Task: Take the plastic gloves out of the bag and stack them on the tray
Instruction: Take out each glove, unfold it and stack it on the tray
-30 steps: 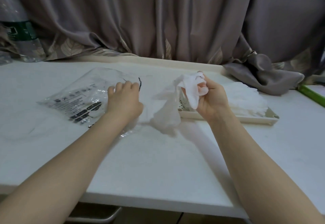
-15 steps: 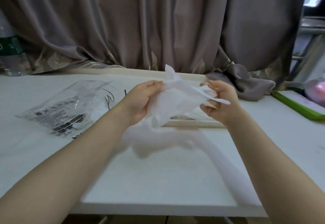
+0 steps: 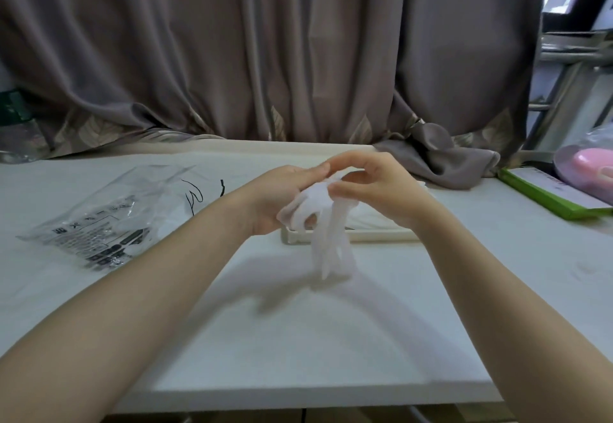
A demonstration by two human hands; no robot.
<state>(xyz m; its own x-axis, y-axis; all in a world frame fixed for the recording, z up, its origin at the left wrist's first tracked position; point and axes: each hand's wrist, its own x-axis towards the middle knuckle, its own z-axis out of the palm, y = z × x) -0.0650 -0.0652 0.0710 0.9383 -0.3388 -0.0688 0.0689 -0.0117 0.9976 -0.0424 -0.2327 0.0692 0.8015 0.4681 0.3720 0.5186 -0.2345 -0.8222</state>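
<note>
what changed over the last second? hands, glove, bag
The left hand let go of the bag and joined the right hand on the glove, now lifted in front of the tray with its fingers hanging down. Bag, tray and table stayed put.

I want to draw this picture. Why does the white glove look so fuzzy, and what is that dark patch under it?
Head view: the glove hanging from both hands is smeared by motion blur; the dark patch is its soft shadow on the table; the bag shows pale glare.
</note>
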